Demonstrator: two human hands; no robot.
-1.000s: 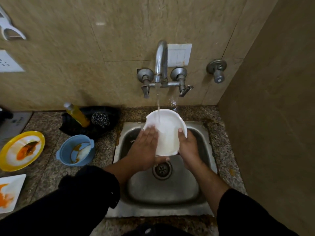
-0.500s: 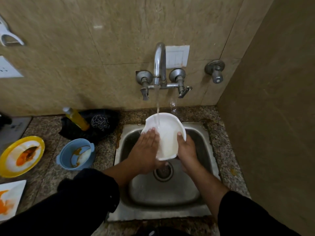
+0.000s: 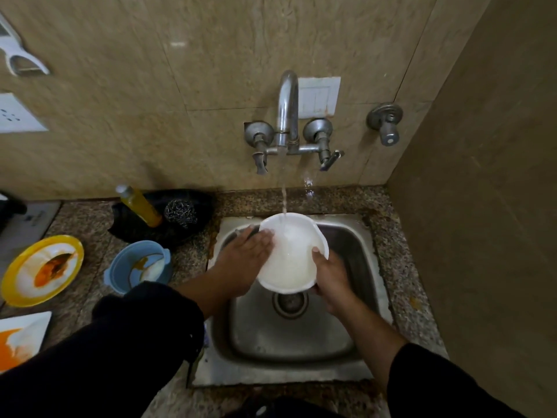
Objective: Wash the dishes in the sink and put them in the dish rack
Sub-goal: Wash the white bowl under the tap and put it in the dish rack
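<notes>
Head view: rinsing bowl (image 3: 289,257) under tap (image 3: 286,110), above sink (image 3: 355,251). Gripping right rim with right hand (image 3: 331,277); left hand (image 3: 241,260) flat, slid from inside out to left rim. Likely final rinse, racking next.

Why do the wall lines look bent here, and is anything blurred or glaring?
Head view: the wide-angle lens bows the wall tile joints; light is dim and warm; a small glare spot sits on one tile, a sheen on the tap; the white bowl looks nearly washed out under the water; the left hand looks slightly smeared at its fingertips, the right hand sharp.
</notes>
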